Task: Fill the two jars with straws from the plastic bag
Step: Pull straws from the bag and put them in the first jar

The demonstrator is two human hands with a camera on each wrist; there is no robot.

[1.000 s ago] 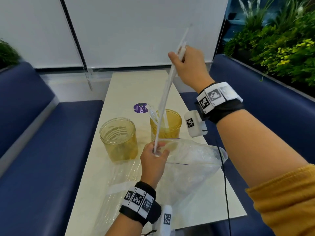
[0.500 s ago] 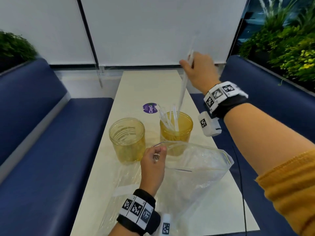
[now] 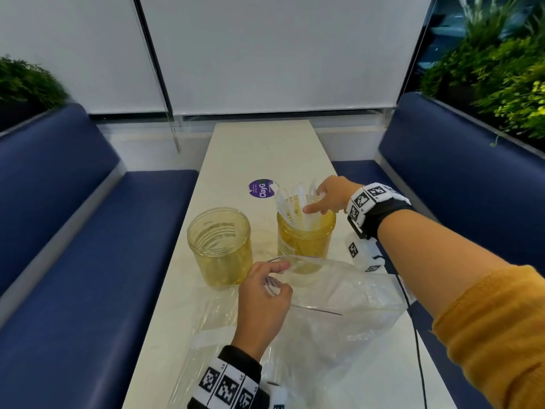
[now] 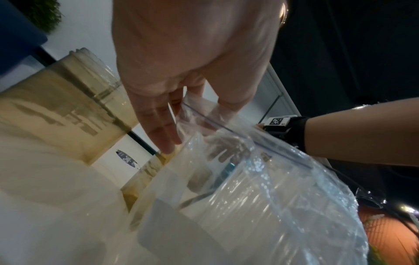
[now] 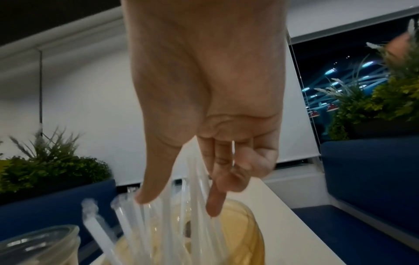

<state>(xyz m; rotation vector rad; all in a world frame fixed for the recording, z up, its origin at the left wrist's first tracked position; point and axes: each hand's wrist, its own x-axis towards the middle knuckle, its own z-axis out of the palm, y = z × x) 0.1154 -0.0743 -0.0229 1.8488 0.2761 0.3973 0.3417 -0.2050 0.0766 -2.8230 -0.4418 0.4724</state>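
Dropped since a second ago: right hand (image 3: pixel 330 194), then raised high with a straw drawn from the bag, now low over the right jar (image 3: pixel 306 234). Thumb and forefinger stretched loosely apart among the straws (image 3: pixel 295 202), other fingers curled; whether any one straw is pinched cannot be told from the wrist view. Straws leaning fanned in that jar, tops above its rim.

Left hand (image 3: pixel 264 296) nearer the body, fingers curled on the mouth of the plastic bag (image 3: pixel 339 314), holding it open just beside the right jar. Inside the bag, only clear film and glare; remaining straws not made out.

Left jar (image 3: pixel 219 246) standing just beside the right one on the pale bench (image 3: pixel 259 149), apparently empty. So roughly half done at best, by this look.

For the step in hand: best to let go only once the straw's foot is inside the rim, then tidy the fan so nothing tips out. Worth keeping the bag mouth wide, and feeding the left jar next.
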